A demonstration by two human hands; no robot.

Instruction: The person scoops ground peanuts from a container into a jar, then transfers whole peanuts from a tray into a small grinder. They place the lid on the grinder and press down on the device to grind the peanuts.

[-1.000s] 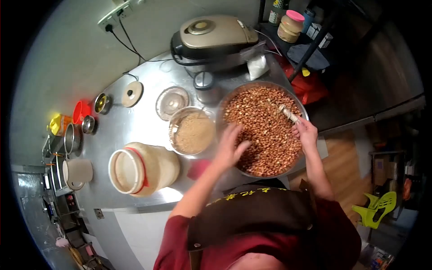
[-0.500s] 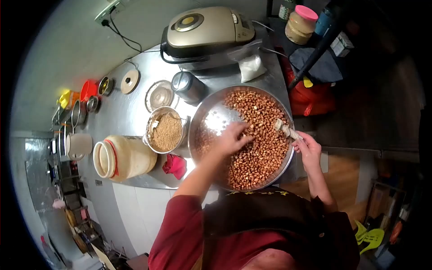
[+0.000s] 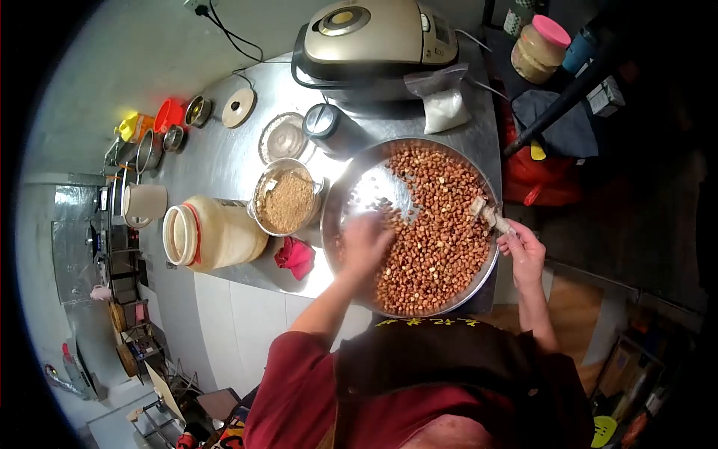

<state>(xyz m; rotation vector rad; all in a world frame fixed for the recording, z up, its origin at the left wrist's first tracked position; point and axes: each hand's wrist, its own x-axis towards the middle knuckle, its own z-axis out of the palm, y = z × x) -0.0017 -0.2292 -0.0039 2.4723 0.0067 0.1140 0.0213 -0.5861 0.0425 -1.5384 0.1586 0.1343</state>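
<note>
A wide, round metal pan (image 3: 364, 188) holds a spread of reddish-brown nuts (image 3: 437, 243) that look like peanuts. My left hand (image 3: 363, 245) is inside the pan at the left edge of the nuts, its fingers smeared by motion. On the right, my right hand (image 3: 523, 251) pinches the end of a whitish, crumpled strip (image 3: 490, 215) that crosses the pan's rim and reaches over the nuts. Bare shiny metal shows in the pan's upper left part.
Left of the pan stand a pot of tan crumbs (image 3: 287, 200), a large plastic jar (image 3: 224, 232) and a pink cloth (image 3: 295, 258). Behind are a dark canister (image 3: 333, 131), a rice cooker (image 3: 374, 45) and a bag of white powder (image 3: 446, 110). A black bar (image 3: 557, 112) slants at right.
My left hand has swept left across the pan, away from the middle of the nuts. My right hand keeps its hold on the strip. The whole view has shifted slightly.
</note>
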